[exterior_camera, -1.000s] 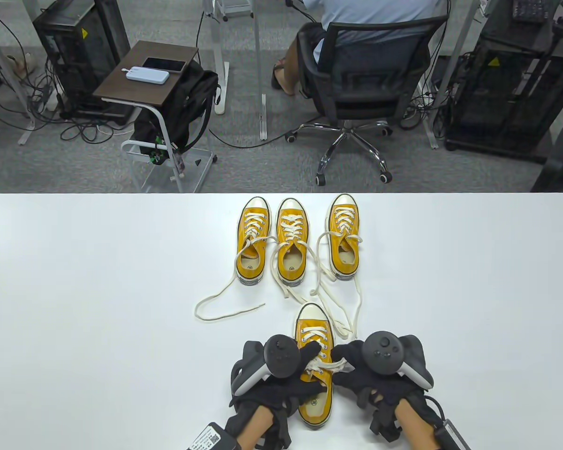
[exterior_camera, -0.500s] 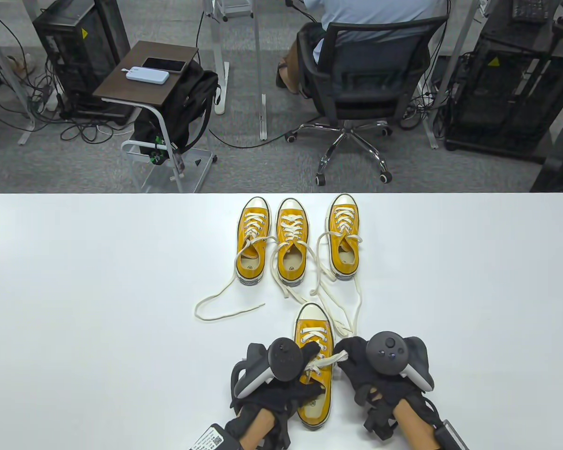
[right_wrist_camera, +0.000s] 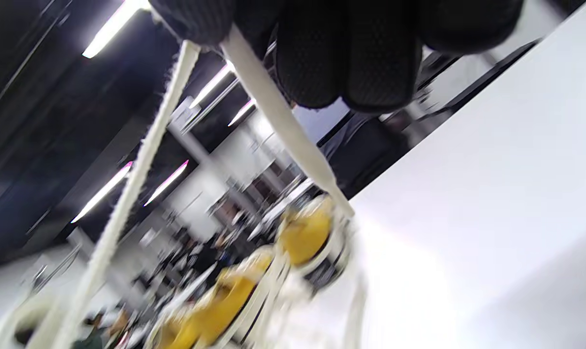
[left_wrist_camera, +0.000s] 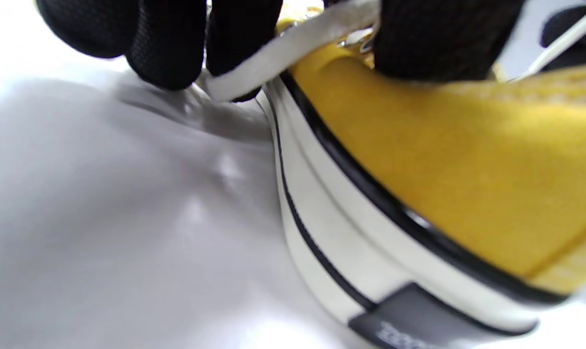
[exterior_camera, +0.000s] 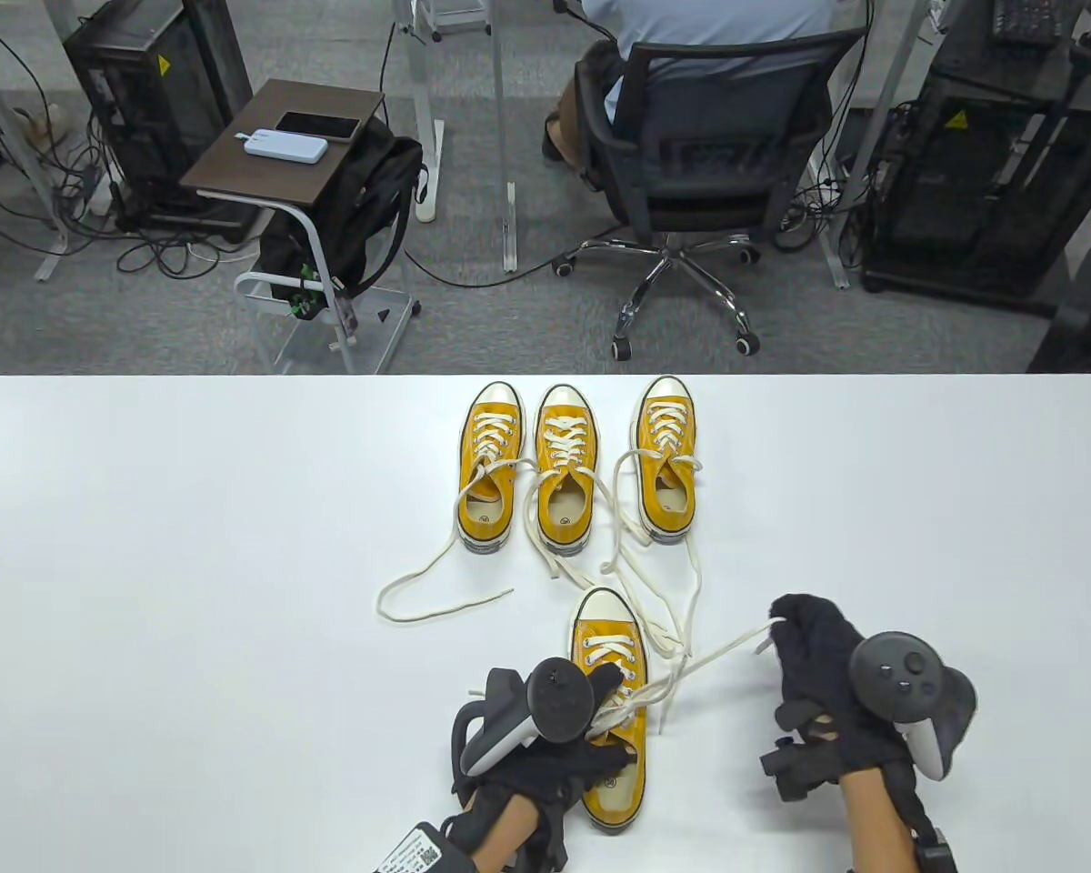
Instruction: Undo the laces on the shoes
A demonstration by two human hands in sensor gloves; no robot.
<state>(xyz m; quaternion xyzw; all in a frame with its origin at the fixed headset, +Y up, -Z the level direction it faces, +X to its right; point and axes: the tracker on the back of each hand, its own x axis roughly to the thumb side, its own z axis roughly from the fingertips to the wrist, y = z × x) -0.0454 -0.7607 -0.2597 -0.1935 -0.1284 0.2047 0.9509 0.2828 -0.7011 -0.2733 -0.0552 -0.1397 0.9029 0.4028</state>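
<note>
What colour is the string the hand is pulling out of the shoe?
The flat shoelace is cream-white, pinched by the right hand. It shows best in the table view.

office/lab | swivel chair (exterior_camera: 691, 173) | computer towers (exterior_camera: 150, 100) | floor cables (exterior_camera: 159, 250)

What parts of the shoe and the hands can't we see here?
- Knot on the near shoe: table view, covered by the left hand and its tracker.
- Far shoes: right wrist view, too blurred.
- Right hand fingertips on the lace: table view, hidden by the glove.
- Shoe toe: left wrist view, cut off by the edge.
</note>
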